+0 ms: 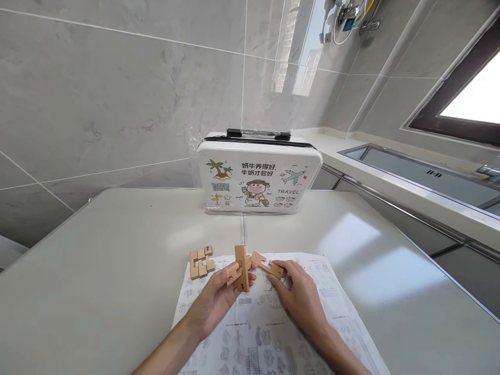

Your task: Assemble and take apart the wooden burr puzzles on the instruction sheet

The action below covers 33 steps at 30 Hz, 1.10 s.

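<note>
Two interlocked wooden puzzle pieces [242, 266] are gripped in my left hand [219, 298]; one stands upright and bears a 2, the other crosses through it. Between thumb and fingers, my right hand [299, 292] pinches a flat notched wooden puzzle piece [267, 264], its far end close beside the interlocked pair. Whether the two touch I cannot tell. To the left, more notched wooden blocks [201, 262] lie grouped at the corner of a printed instruction sheet [250, 333]. The sheet spreads beneath both hands, covered with small line drawings.
A white cartoon-printed case [260, 174] in clear plastic wrap stands at the back of the white table [117, 276], near the grey tiled wall [117, 94]. On the right runs a counter with a sink [425, 172], beneath a window.
</note>
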Tool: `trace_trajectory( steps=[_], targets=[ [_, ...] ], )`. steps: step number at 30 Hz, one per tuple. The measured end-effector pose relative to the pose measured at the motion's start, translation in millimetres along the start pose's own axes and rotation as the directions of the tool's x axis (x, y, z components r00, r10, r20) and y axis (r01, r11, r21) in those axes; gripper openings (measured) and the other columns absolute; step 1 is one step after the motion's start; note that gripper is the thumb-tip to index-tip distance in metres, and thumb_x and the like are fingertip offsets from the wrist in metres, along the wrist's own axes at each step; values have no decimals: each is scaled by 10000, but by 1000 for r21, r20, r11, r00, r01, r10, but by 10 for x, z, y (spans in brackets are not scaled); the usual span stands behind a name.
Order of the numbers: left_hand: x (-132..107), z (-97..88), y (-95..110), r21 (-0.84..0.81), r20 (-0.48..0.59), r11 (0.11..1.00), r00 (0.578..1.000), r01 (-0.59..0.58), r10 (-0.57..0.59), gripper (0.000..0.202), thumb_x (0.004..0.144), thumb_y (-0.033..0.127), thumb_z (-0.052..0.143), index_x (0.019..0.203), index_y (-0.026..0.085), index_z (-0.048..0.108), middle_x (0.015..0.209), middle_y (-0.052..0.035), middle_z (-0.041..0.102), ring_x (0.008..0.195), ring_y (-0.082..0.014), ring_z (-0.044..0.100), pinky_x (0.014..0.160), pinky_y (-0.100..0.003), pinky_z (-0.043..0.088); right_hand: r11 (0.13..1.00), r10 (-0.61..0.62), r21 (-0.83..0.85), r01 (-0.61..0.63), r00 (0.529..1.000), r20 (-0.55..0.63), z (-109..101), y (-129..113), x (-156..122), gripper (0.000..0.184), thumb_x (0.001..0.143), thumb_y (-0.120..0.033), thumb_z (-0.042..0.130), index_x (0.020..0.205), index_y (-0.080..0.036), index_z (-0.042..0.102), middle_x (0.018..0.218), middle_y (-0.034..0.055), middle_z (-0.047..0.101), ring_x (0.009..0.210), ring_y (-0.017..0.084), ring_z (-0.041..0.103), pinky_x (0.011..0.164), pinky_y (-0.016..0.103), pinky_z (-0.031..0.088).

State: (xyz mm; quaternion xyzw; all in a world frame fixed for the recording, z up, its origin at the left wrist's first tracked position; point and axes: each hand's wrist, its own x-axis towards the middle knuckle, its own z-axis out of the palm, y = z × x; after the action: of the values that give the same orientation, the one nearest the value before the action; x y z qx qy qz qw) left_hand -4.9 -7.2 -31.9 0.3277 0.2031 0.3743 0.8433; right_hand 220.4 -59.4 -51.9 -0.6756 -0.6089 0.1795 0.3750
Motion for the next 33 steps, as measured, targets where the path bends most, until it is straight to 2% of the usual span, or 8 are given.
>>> trace_trajectory(
  steps=[9, 17, 26, 33],
  targets=[
    [7, 49, 29, 67, 16, 998, 1000, 20, -21, 602, 942, 586, 654, 1335, 134, 707, 1392, -174, 655, 1188, -308, 633, 1141, -459, 400, 997, -45, -58, 45, 999, -2, 36, 1, -17, 189, 990, -367, 622, 1133, -256, 675, 1039, 81, 701, 978, 285, 650, 814, 408, 549],
    [19, 57, 26, 84, 69, 995, 996, 56, -62, 657, 921, 582, 688, 1370, 102, 663, 1465, -204, 594, 1261, -335, 605, 1174, -470, 376, 996, -72, -52, 72, 997, -1, 64, 7, -31, 210, 1005, -397, 606, 1143, -252, 669, 1076, 94, 682, 1005, 291, 628, 855, 438, 546],
    [26, 100, 41, 94, 70, 994, 996, 49, -56, 624, 917, 584, 689, 1318, 106, 694, 1442, -201, 603, 1226, -329, 623, 1180, -471, 373, 988, -122, -98, 120, 992, -13, 80, -21, -39, 142, 995, -341, 615, 1108, -267, 656, 1019, 74, 651, 933, 278, 629, 773, 418, 553],
    [28, 134, 72, 119, 78, 992, 995, 53, -62, 647, 929, 603, 660, 1368, 128, 669, 1423, -196, 611, 1222, -328, 610, 1165, -476, 383, 983, -126, -132, 125, 992, -5, 99, -11, -49, 157, 1006, -345, 599, 1133, -254, 621, 1043, 73, 635, 941, 270, 613, 794, 423, 545]
  ],
)
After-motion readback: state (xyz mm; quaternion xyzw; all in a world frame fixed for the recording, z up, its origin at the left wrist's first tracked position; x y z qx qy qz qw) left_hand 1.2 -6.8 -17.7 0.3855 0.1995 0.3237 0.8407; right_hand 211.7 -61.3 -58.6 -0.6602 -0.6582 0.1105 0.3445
